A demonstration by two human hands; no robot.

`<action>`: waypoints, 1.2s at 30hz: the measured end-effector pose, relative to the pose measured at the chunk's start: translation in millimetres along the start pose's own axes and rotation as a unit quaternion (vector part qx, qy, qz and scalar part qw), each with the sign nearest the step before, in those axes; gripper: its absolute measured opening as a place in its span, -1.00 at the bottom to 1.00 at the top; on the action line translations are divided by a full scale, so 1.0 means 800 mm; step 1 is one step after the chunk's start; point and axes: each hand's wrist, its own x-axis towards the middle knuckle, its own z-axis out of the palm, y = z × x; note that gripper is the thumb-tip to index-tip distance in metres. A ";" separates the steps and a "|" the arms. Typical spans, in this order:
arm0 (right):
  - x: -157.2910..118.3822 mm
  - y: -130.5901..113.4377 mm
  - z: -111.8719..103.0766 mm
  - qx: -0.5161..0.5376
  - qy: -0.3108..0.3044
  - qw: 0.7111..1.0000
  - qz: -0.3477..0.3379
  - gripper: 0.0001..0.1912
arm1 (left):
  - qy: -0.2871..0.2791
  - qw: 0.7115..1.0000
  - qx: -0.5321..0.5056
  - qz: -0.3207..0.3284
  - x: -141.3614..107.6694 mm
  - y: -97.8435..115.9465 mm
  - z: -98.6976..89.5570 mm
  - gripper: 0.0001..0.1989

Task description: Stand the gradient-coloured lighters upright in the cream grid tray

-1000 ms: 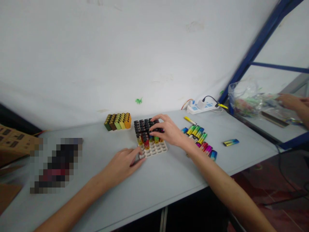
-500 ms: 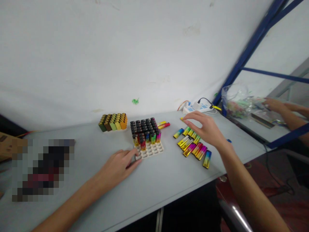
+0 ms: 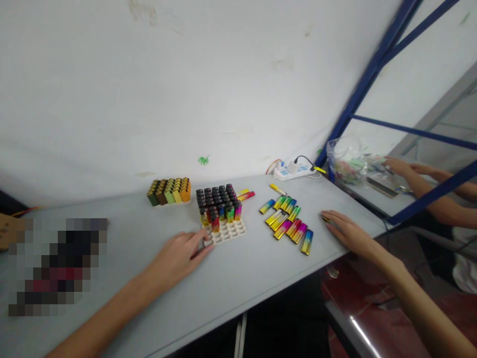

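Note:
My left hand (image 3: 186, 251) has its thumb and fingers at the near left corner of a white holed tray (image 3: 233, 231), holding it. Black-topped lighters (image 3: 216, 198) with bright metallic bodies stand upright in the tray's back rows; a red one (image 3: 215, 223) stands farther forward. My right hand (image 3: 345, 229) is low at the table's right side, fingers closed on a small dark and gold lighter (image 3: 325, 219), mostly hidden. Between the hands, several shiny multicoloured lighters (image 3: 283, 228) lie flat, with a blue and gold one (image 3: 307, 242) nearest the front edge.
A block of green, brown and yellow pieces (image 3: 169, 191) stands back left. Lighters (image 3: 246, 195) lie behind the tray. A power strip (image 3: 294, 170) sits by the wall. Blue frame bars (image 3: 357, 99) rise at right, another person's arms (image 3: 421, 179) beyond. A blurred-out object (image 3: 61, 268) lies left.
My right hand has moved right and down, from above the loose lighters to the table's right side. A yellow lighter now shows at the back of the pile. My left hand stays at the tray.

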 end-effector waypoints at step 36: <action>0.205 -0.287 -0.036 0.536 0.043 0.843 -0.008 -0.71 | 0.018 1.000 0.009 0.021 -0.006 0.000 0.006 -0.77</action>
